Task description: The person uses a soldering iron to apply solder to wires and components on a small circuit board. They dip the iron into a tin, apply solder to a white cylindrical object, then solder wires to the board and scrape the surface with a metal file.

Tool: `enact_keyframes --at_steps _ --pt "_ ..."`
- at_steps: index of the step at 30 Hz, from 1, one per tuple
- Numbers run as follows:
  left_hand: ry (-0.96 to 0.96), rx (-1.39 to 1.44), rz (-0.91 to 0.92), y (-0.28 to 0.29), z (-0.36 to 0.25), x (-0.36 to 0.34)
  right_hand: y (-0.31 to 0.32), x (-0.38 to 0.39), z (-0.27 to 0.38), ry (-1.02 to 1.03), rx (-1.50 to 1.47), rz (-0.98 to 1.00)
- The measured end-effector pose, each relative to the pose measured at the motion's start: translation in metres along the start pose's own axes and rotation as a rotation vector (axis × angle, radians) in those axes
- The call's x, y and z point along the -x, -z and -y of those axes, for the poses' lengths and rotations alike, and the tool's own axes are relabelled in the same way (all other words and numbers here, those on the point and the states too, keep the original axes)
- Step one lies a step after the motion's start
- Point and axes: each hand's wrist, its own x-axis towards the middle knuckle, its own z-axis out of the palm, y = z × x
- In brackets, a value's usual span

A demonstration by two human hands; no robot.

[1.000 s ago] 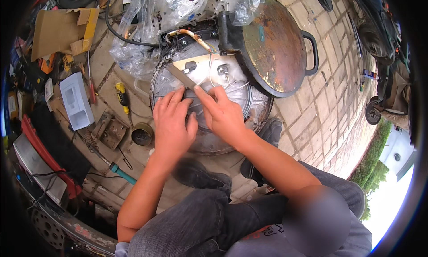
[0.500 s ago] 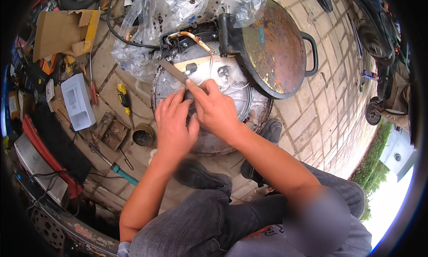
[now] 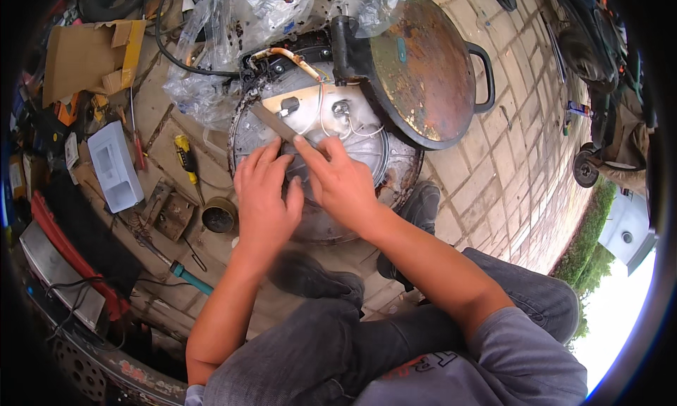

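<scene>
A flat, narrow metal bar (image 3: 273, 120), brownish grey, slants over the opened round electric griddle (image 3: 243, 149). My right hand (image 3: 340, 180) is closed on the bar's near end, its index finger stretched along it. Close beside it, my left hand (image 3: 266, 194) has bent fingers whose tips meet a small dark thing under the bar, too covered to name. Inside the griddle lie white wires (image 3: 367, 133), a whitish plate (image 3: 310, 104) and a heat-stained tube (image 3: 293, 58). Hinged to the right is its rusty round lid (image 3: 430, 75) with a black handle (image 3: 486, 78).
Left of the griddle lie a yellow-black screwdriver (image 3: 185, 159), a round tin (image 3: 219, 215), a rusty metal box (image 3: 171, 212), a white plastic tray (image 3: 115, 168) and torn cardboard (image 3: 88, 60). Clear plastic sheeting (image 3: 278, 11) lies behind. My shoes (image 3: 317, 275) are close to the griddle.
The whole view has shifted slightly, so things sit a little further left. Both hands keep nearly the same places on the griddle, with the bar still in the right hand.
</scene>
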Motion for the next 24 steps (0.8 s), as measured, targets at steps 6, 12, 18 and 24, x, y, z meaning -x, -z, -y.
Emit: enact_keyframes --at_steps 6,12,18,24 --pt "-0.011 -0.015 0.0 0.001 -0.001 0.0 0.004 0.01 -0.002 0.002 0.0 0.019" --pt "-0.027 0.002 -0.023 -0.001 0.002 -0.001 -0.001 -0.01 0.002 0.009 0.003 0.012" --pt "-0.015 -0.016 -0.039 0.001 0.003 0.001 0.0 0.005 0.0 0.0 -0.011 0.02" --pt "-0.003 0.005 -0.005 0.003 0.002 -0.002 0.005 0.016 -0.004 -0.008 0.001 0.016"
